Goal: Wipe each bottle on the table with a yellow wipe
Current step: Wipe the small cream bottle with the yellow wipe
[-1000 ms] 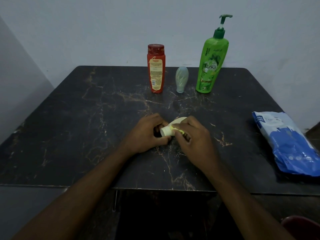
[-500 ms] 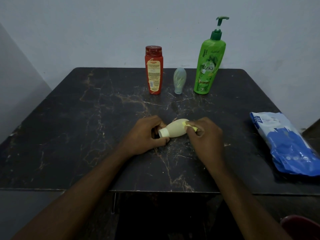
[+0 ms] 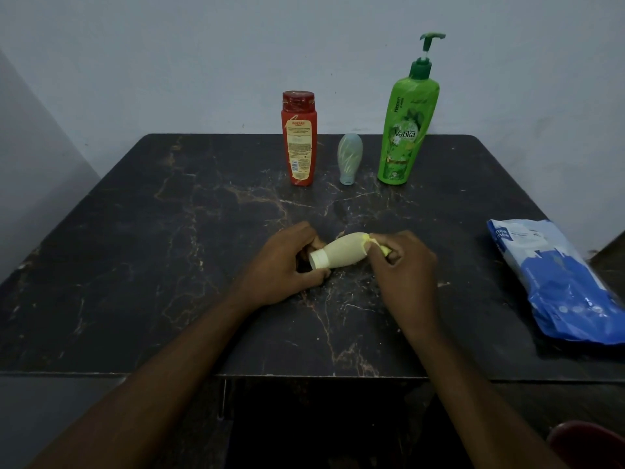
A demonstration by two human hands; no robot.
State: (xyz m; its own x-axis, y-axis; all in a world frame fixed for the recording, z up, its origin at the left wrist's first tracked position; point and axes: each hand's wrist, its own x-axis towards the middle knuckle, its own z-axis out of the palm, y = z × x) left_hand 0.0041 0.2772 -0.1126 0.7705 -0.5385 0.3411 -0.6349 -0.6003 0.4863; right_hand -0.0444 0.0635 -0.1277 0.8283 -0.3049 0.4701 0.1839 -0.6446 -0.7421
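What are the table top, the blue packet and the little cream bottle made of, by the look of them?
Table top: dark marble or a marble-look laminate, tan veins, dull sheen; cannot tell which. Blue packet: thin glossy plastic film, crinkled, catching light. Cream bottle: probably matte plastic, smooth and opaque, with a white cap.

"Vatika" on the green pump bottle; print on the red bottle illegible.

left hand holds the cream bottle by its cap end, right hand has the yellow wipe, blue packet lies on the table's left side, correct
No: the head view shows the blue packet on the right side of the table. The left hand holds the cream bottle by its cap end; the right hand has the yellow wipe.
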